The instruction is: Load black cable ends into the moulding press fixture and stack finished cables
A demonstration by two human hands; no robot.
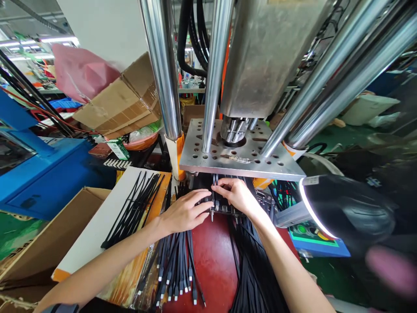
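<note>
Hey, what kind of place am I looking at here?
Most likely a factory floor, at a press station. A vertical press on steel columns stands over a perforated metal plate, and bundles of black cables lie on the red bench.
</note>
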